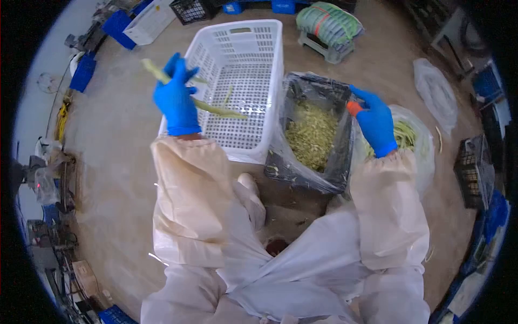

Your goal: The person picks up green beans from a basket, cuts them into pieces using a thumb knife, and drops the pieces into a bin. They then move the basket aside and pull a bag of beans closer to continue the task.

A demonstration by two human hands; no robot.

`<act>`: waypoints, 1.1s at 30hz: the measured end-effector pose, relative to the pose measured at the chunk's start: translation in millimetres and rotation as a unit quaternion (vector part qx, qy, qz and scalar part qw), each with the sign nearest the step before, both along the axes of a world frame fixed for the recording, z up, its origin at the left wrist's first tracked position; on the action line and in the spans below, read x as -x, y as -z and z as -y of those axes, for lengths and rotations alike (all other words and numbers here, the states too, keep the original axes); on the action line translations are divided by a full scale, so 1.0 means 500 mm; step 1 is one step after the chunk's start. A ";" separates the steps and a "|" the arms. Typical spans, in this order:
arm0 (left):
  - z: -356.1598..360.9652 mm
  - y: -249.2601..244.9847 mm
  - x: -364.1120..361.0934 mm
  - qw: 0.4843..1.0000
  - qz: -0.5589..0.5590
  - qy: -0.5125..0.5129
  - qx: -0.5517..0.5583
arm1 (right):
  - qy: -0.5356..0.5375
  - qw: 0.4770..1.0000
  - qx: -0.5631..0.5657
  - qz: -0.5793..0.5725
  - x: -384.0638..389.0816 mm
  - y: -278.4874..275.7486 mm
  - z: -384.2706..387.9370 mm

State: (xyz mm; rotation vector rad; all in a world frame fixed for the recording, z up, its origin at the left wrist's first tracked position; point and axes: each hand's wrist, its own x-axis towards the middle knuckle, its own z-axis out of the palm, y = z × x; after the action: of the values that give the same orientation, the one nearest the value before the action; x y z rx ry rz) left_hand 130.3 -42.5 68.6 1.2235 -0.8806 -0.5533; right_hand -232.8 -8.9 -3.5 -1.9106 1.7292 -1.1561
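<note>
My left hand (177, 100), in a blue glove, is closed around a pale green stalk (155, 70) at the left side of the white basket (277, 65). Another long green piece (221, 112) extends from beside that hand over the basket, and a thin strip (229, 95) shows farther in. My right hand (375, 121), also gloved in blue, grips a small orange-handled tool (354, 108); its working end does not show. That hand is by the right edge of a black crate (345, 92), which is lined with clear plastic and holds chopped pale green bits (310, 135).
A clear plastic bag (426, 156) of long green strips stands right of the black crate. Beyond are a green net sack (329, 24) on a small stool (326, 51) and an empty-looking plastic bag (436, 89). A dark crate (475, 173) sits at far right.
</note>
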 end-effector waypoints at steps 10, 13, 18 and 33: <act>-0.040 0.020 0.184 0.922 -0.059 0.362 -0.127 | -0.072 0.991 -0.005 0.115 -0.061 -0.028 -0.034; -0.065 0.038 0.237 0.909 0.070 0.369 -0.182 | -0.080 0.987 0.049 0.133 -0.074 -0.039 -0.037; -0.081 0.125 0.276 0.872 0.329 0.332 -0.147 | -0.101 0.984 0.105 0.104 -0.078 -0.063 -0.048; -0.084 0.128 0.291 0.843 0.468 0.260 0.053 | -0.102 0.990 0.015 -0.096 -0.071 -0.036 -0.060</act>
State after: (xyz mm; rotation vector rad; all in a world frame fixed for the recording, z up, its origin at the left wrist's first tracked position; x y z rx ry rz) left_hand -15.2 -0.3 4.6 1.1292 -2.0911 -0.2876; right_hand -197.2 21.3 14.5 -2.2213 1.5671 -0.9549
